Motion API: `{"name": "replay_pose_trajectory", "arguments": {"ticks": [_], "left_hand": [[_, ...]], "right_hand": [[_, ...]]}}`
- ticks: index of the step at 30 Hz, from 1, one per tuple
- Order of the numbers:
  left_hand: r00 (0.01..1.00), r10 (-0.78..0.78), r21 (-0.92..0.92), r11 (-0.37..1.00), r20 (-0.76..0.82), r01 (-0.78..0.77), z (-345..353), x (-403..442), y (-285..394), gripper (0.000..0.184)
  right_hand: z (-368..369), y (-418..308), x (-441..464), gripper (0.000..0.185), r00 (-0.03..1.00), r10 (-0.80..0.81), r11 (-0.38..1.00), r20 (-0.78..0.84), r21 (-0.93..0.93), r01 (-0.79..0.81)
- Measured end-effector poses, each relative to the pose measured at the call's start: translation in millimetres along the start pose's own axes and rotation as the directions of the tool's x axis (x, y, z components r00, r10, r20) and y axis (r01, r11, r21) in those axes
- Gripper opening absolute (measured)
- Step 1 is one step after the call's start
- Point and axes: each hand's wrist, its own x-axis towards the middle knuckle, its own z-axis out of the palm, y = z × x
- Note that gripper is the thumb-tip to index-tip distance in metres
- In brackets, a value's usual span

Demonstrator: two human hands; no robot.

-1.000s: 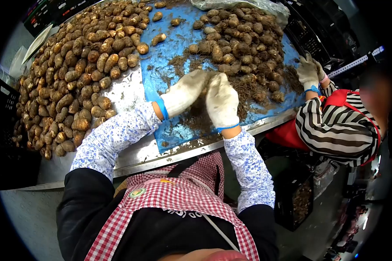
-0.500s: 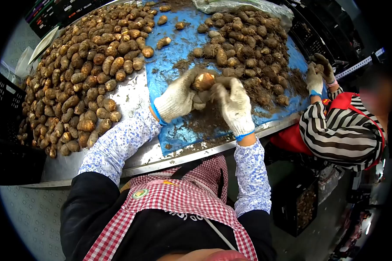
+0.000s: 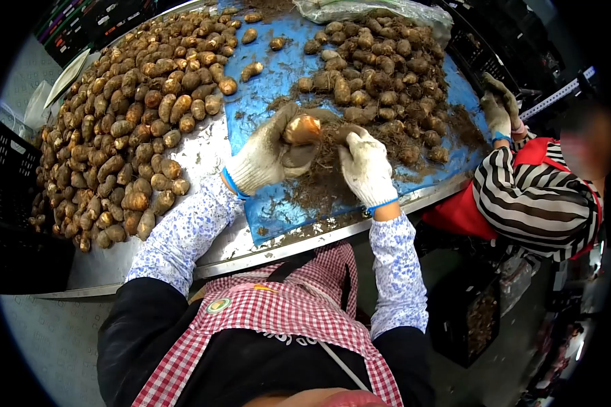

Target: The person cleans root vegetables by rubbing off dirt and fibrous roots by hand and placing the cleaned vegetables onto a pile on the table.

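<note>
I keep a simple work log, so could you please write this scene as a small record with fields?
left hand: gloved, holding a root with a pale, orange-tinged end
right hand: gloved, close beside the root, fingers curled; what it grips is unclear
left pile: brown roots heaped on the metal table
right pile: hairier roots on the blue sheet
between piles: a few loose roots on the sheet
other person: at the right, striped top, gloved hands close together
</note>
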Motion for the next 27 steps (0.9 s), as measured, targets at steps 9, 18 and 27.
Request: {"name": "replay_pose_trajectory", "arguments": {"ticks": [9,18,27], "left_hand": [[0.911,0.405,0.921,0.318,0.082,-0.224,5.8,-4.9,-3.3,0.052],[0.907,0.388,0.973,0.217,-0.161,0.079,45.9,-0.4,1.5,0.039],[0.797,0.497,0.862,0.504,-0.344,0.058,12.1,15.4,-10.5,0.027]], "right_hand": [[-17.5,-19.1,-9.9,0.042,0.934,0.297,0.280,0.198,0.917,-0.283],[-9.2,-32.0,-12.3,0.047,0.993,0.040,0.931,-0.112,0.365,0.004],[9.6,-41.2,-24.2,0.056,0.950,-0.095,0.933,-0.299,0.305,0.189]]}}
